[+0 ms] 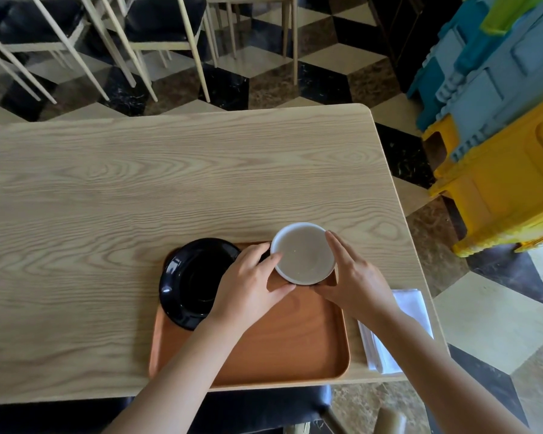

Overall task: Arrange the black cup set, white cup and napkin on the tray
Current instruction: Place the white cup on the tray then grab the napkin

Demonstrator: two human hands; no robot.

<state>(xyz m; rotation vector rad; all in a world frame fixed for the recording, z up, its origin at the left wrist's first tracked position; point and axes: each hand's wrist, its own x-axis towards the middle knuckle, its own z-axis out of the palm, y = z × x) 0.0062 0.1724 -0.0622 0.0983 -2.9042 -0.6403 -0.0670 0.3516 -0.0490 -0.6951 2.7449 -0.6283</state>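
Note:
A round white cup [303,253] sits at the far right corner of the brown wooden tray [295,346]. Both hands grip it: my left hand [248,283] wraps its left side and my right hand [351,280] its right side. The black cup set [195,281], a black cup on a black saucer, stands on the tray's far left corner, its saucer overhanging the rim. A folded white napkin [395,330] lies on the table just right of the tray, partly hidden by my right forearm.
The light wooden table [170,177] stretches away in front of the tray, its right edge close to the napkin. Chairs [157,32] stand beyond the far edge. Stacked yellow and blue plastic crates [499,120] sit on the floor to the right.

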